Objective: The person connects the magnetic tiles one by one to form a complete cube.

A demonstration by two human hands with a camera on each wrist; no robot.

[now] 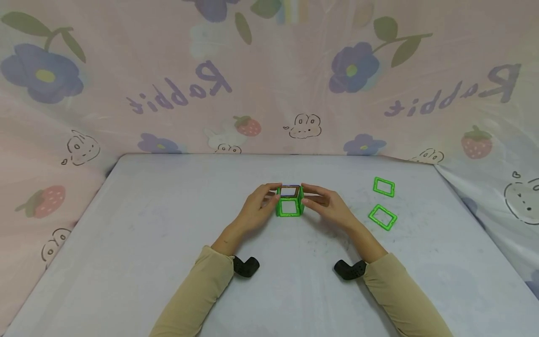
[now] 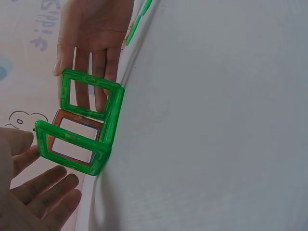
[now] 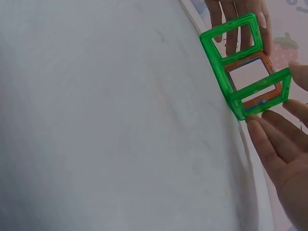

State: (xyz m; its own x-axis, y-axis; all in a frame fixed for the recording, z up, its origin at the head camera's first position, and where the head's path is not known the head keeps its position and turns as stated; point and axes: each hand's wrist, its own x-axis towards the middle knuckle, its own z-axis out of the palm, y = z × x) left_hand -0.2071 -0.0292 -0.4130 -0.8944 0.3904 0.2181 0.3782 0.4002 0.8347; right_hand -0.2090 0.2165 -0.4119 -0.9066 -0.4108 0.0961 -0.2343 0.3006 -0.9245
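Both hands hold a small frame of magnetic tiles (image 1: pixel 288 215) near the table's middle, one at each side. One green tile lies flat, green tiles stand upright at its left and right, and an orange-edged tile (image 3: pixel 234 71) stands along the back. My left hand (image 1: pixel 254 206) has its thumb and fingertips at the edges of the left upright tile (image 2: pixel 72 139). At the right upright tile (image 3: pixel 262 85), the thumb and fingers of my right hand (image 1: pixel 330 204) grip the edges. The near side and the top of the frame are unwalled.
Two loose green magnetic tiles lie flat to the right, one farther back (image 1: pixel 384 179) and one nearer (image 1: pixel 375 209). A white cloth covers the table (image 1: pixel 126 243). Printed curtains (image 1: pixel 269 93) rise behind and beside it. A black wrist device (image 1: pixel 247 267) sits at each sleeve.
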